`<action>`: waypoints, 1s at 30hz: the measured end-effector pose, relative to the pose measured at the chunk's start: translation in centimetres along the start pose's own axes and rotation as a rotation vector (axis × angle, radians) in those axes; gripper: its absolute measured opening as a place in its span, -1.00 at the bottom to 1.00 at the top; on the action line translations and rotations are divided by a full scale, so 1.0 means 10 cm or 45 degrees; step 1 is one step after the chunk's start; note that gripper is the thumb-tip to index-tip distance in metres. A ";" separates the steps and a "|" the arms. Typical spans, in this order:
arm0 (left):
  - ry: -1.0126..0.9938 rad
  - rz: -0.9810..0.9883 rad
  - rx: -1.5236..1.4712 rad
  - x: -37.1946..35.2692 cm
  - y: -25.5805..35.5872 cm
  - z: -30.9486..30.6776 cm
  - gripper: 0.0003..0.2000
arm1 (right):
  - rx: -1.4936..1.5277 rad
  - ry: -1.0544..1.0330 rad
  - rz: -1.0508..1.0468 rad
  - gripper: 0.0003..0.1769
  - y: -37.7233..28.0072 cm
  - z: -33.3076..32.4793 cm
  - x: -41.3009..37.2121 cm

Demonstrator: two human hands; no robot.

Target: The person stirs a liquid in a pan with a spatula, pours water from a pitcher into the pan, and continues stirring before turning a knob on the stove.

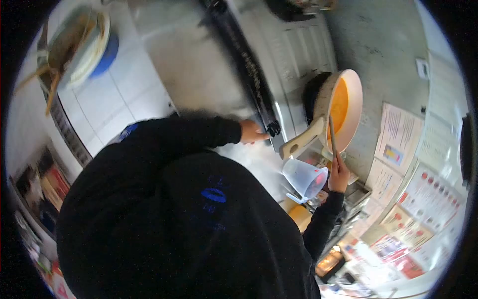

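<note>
My left hand (253, 132) reaches to a black stove knob (273, 128) on the front panel, its fingers closed at the knob. A long thin brown utensil (332, 135) is in my right hand (339, 174), its far end reaching into a frying pan (354, 112). The pan has a light interior and a cream handle (302, 141) that points toward me. Orange liquid (339, 107) covers part of its bottom. Close to my right hand stands a clear plastic measuring jug (304, 178) with something red visible in it. The tip of the utensil is too blurred to name its kind.
Printed sheets (398, 132) hang on the wall behind the stove (294, 55). Beyond the jug lies a cluttered metal counter (356, 192). A blue-and-white tub (104, 57) stands on the tiled floor (129, 84) at upper left.
</note>
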State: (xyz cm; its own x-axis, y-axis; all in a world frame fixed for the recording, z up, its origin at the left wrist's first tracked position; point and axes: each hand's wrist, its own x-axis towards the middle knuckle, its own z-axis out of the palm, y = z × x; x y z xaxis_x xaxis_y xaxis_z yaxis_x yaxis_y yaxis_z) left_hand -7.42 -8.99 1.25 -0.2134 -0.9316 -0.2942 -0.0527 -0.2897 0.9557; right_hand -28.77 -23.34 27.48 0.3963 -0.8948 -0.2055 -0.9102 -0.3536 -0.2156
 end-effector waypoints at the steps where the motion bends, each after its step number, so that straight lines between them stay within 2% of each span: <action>1: 0.052 0.147 0.095 0.11 0.01 0.09 -0.40 | 0.000 -0.011 0.005 -0.61 -0.06 -0.09 -0.10; 4: 0.270 0.180 0.339 0.13 0.22 0.17 -0.51 | -0.046 0.005 -0.102 -0.61 0.21 -0.29 -0.25; 7: 0.314 0.204 0.444 0.12 0.24 0.12 -0.65 | -0.007 0.039 -0.014 -0.61 0.39 -0.26 -0.14; 8: 0.284 0.222 0.549 0.13 0.25 0.11 -0.69 | -0.146 -0.025 0.161 -0.59 0.42 -0.25 -0.06; 10: 0.215 0.258 0.762 0.13 0.31 0.12 -0.79 | -0.093 0.065 0.037 -0.58 0.39 -0.04 0.09; 12: 0.242 0.259 0.825 0.12 0.41 0.17 -0.83 | -0.079 0.157 -0.014 -0.57 0.42 0.14 0.20; 15: 0.194 0.242 0.909 0.13 0.55 0.09 -0.85 | 0.128 0.126 0.002 -0.60 0.37 0.16 0.22; 20: 0.206 0.242 0.925 0.15 0.58 0.13 -0.85 | 0.159 0.135 -0.039 -0.59 0.49 0.14 0.22; 23: 0.291 0.200 0.853 0.17 0.55 0.17 -0.85 | 0.148 0.124 -0.012 -0.59 0.55 0.11 0.18; 24: 0.200 0.201 0.864 0.11 0.57 0.10 -0.80 | 0.116 0.110 0.005 -0.60 0.46 0.07 0.17; 27: 0.157 0.075 0.476 0.13 0.41 0.04 -0.70 | 0.174 0.100 0.011 -0.60 0.41 0.08 0.18; 28: 0.287 0.150 0.422 0.18 0.27 0.11 -0.59 | 0.143 0.074 0.050 -0.59 0.34 0.05 0.16; 30: 0.102 -0.158 -0.244 0.25 0.18 0.21 -0.57 | 0.147 0.092 0.014 -0.59 0.34 0.06 0.17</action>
State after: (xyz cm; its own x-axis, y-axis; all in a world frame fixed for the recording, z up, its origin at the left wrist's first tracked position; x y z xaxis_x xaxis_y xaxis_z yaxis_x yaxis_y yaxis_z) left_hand -10.11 -11.38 2.30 -0.1382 -0.8986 -0.4165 0.1137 -0.4321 0.8946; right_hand -31.12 -25.95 25.86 0.3730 -0.9171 -0.1404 -0.8928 -0.3137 -0.3232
